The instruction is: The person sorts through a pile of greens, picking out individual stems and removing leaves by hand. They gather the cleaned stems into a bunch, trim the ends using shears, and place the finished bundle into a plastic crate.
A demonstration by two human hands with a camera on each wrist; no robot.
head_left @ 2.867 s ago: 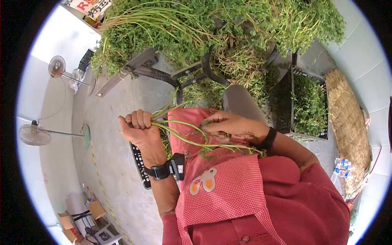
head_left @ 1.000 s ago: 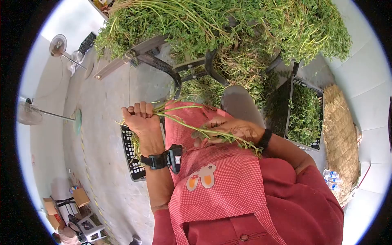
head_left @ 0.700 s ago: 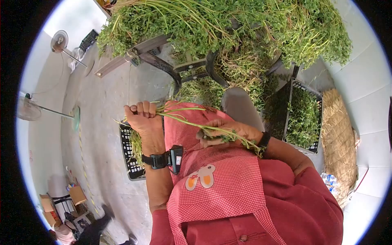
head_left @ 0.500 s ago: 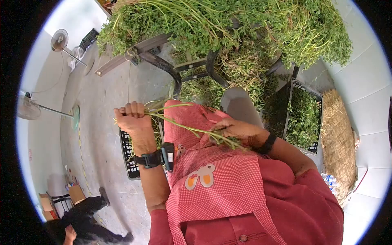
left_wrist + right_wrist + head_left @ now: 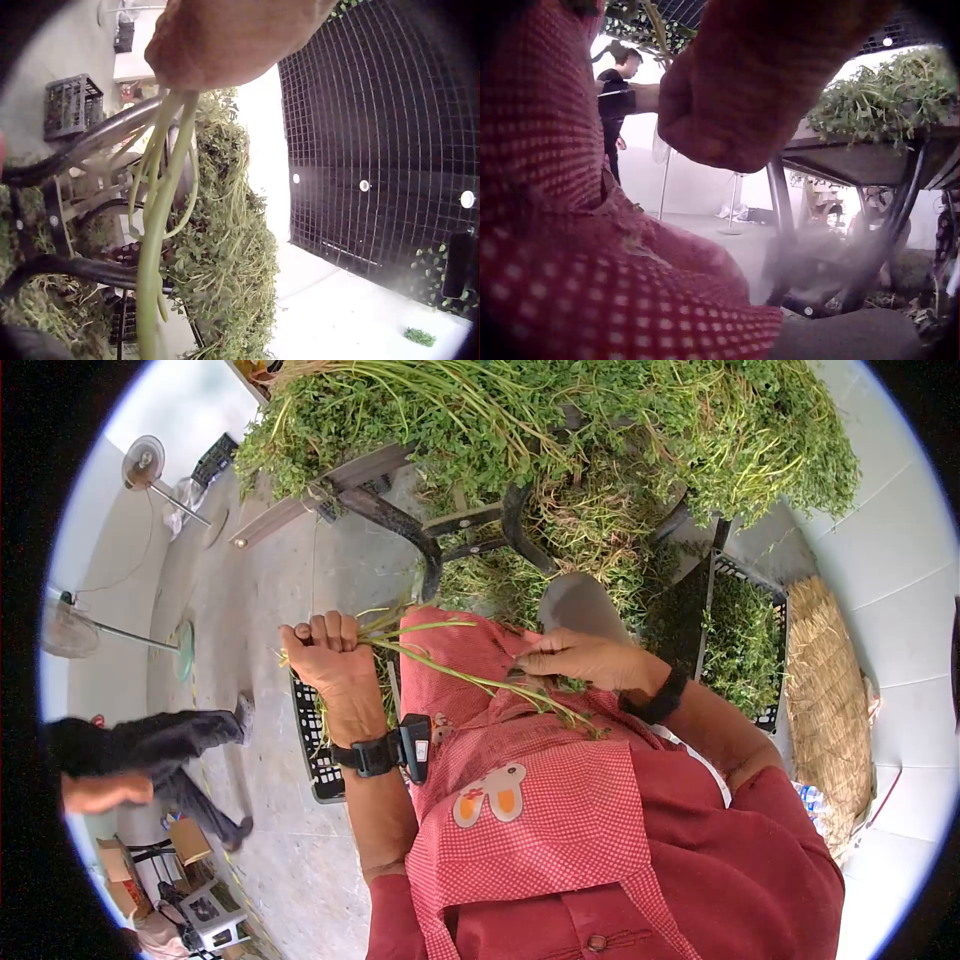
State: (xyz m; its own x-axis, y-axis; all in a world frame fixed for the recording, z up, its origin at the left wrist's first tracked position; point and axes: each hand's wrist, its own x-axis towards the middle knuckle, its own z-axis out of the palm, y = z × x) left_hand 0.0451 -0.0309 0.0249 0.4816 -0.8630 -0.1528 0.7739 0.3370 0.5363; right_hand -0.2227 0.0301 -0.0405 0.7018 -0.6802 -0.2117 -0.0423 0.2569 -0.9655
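Note:
In the head view my left hand (image 5: pixel 338 665) grips several long green stems (image 5: pixel 440 664), its fingers curled round one end. The stems slant across the lap of a red checked apron (image 5: pixel 560 800), their leafy tips on the right. My right hand (image 5: pixel 600 663) is over the apron just above those tips, thumb and forefinger close together; whether it pinches a leaf is hidden. In the left wrist view the stems (image 5: pixel 161 217) hang from my left hand (image 5: pixel 225 41). The right wrist view shows my right hand (image 5: pixel 735 97) dark, with bent fingers.
Heaped greens (image 5: pixel 420 420) cover a table in front, with more greens (image 5: pixel 590 530) beneath. A black crate (image 5: pixel 316 745) stands beyond my left forearm, another crate of greens (image 5: pixel 745 650) at the right beside a straw bundle (image 5: pixel 830 710). A person (image 5: pixel 165 755) walks at the left.
My right hand has risen slightly off the leafy tips and turned. My left hand has shifted a little left, still gripping the stems. The person in dark clothes has moved farther up the left side.

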